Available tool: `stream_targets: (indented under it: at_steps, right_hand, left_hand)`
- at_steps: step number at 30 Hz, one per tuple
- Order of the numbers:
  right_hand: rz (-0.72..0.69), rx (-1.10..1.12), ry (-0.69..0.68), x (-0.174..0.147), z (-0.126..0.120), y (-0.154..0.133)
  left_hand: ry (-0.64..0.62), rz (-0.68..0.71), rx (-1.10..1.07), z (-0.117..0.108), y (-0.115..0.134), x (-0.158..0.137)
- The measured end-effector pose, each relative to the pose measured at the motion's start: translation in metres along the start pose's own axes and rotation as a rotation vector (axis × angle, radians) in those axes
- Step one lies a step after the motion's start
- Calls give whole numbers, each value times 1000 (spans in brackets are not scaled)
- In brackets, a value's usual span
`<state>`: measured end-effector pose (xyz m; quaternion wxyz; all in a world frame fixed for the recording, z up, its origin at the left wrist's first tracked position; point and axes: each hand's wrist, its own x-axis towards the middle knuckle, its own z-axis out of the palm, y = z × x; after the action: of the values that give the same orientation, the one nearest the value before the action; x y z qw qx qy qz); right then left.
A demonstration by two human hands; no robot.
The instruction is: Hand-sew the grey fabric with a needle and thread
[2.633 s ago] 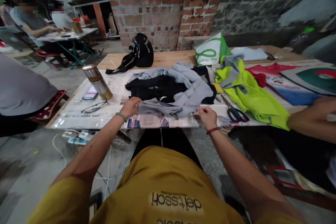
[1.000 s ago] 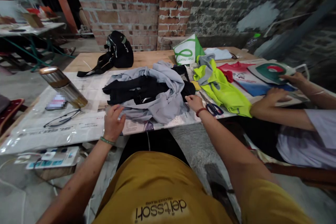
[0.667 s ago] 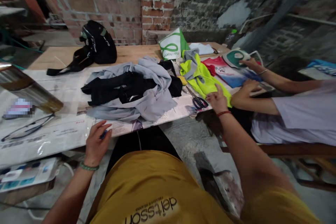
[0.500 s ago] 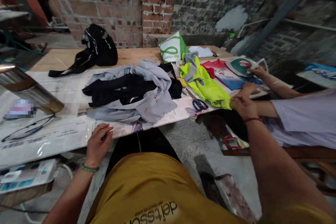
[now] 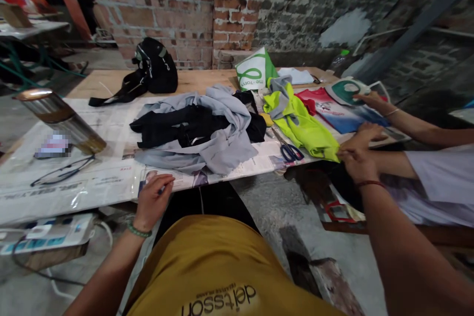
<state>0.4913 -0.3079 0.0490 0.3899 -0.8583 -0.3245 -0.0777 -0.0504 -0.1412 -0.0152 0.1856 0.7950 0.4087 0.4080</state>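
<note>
My left hand [image 5: 153,202] rests at the table's front edge with its fingers curled. A small dark blue thing shows between them, too hidden to name. Over on the right, my right hand [image 5: 357,164] is closed at the lower end of a neon yellow garment [image 5: 296,126] with grey parts, which lies across the table edge. Beside that garment are dark-handled scissors [image 5: 292,152]. A heap of a grey garment [image 5: 229,150] and a black garment [image 5: 177,126] lies in front of me.
A co-worker's hand holds an iron [image 5: 348,91] on a red, white and blue shirt [image 5: 329,107]. Toward the left are a metal flask [image 5: 66,121], glasses [image 5: 66,170] and a power strip [image 5: 55,232]. A black bag [image 5: 159,66] and a green-white bag [image 5: 255,71] stand behind.
The view has shifted left, so everything appears further right. My hands keep their places at the table edge and the garment. The iron stays in the co-worker's hand on the shirt.
</note>
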Motion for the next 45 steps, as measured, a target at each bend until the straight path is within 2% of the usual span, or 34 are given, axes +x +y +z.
stream_targets:
  at_steps: [3,6,8,11,16,18,20,23,25,27,29,31,32,34,36,38,41,43,45]
  right_hand:
    - [101,359,-189,-18,37,-29]
    - [147,650,-461,-49,81,-82]
    - [205,672,-623,-64,108,-117]
    - [227,627,-699,-70,140,-148]
    - [265,496,-725,-67,169,-152]
    - [263,480,-692,-72,169,-148]
    - [174,516,-574,-83,160,-145]
    - [-178,583,-348,-111,133,-142]
    - [-429,528,-284,-139,110,-141]
    - [-650,478,-377,-173,92,-141]
    - [-862,473,-548,-206,83,-142]
    - [-996,475,-668,-233,83,-142]
    - [-1027,479,-694,-242,84,-142]
    - [-1043,477,-713,-252,89,-142]
    - [-1046,466,-710,-254,91,-142]
    - [-1073,461,-711,-254,91,-143]
    - [-1113,481,-727,-255,90,-144]
    - [-1117,493,-726,-257,90,-144]
    - [-1106,494,-718,-259,92,-142]
  left_hand:
    - [-11,21,-20,5,14,4]
    - [-34,24,-79,11,28,7]
    - [-55,28,-124,16,35,6]
    - [-99,29,-172,22,41,0]
    - [-157,7,-224,30,37,-11]
    - [-171,-15,-249,33,35,-14]
    - [-183,-44,-281,34,34,-14]
    - [-201,-112,-351,35,36,-14]
    - [-244,-230,-423,36,38,-13]
    - [-313,-422,-524,39,40,-13]
    - [-346,-629,-649,42,42,-14]
    - [-332,-765,-750,44,42,-15]
    - [-314,-790,-765,44,42,-15]
    - [-283,-766,-698,41,43,-14]
    - [-252,-674,-556,35,48,-9]
    - [-228,-533,-432,30,56,1]
    - [-224,-222,-311,32,75,29]
    - [-338,-73,-200,43,88,50]
    - [-506,-41,-28,57,98,70]
